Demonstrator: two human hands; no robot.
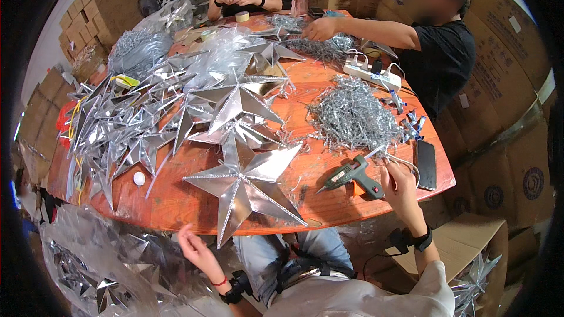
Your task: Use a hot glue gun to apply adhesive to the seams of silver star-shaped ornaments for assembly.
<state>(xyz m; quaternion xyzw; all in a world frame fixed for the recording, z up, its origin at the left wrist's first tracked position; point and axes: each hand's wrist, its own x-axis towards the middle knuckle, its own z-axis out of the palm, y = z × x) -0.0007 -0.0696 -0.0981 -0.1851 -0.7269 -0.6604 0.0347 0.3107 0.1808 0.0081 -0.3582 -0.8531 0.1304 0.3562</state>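
Note:
A large silver five-pointed star (239, 179) with beaded trim along some ridges lies near the table's front edge, its lower point reaching over that edge. My left hand (198, 252) is just short of the edge, left of that lower point, open and holding nothing. A green glue gun (354, 179) with an orange trigger rests on its side, nozzle toward the star. Beside its handle is my right hand (400, 191), fingers loosely bent and apart, with nothing visible in them. Whether a fingertip touches the handle or the cord behind it is unclear.
Many silver stars (141, 147) pile up on the left of the wooden table (305, 103). A tangled heap of silver tinsel trim (352, 114), a power strip (371, 74) and a black phone (426, 165) are at right. Two people sit across; cardboard boxes (493, 105) stand around.

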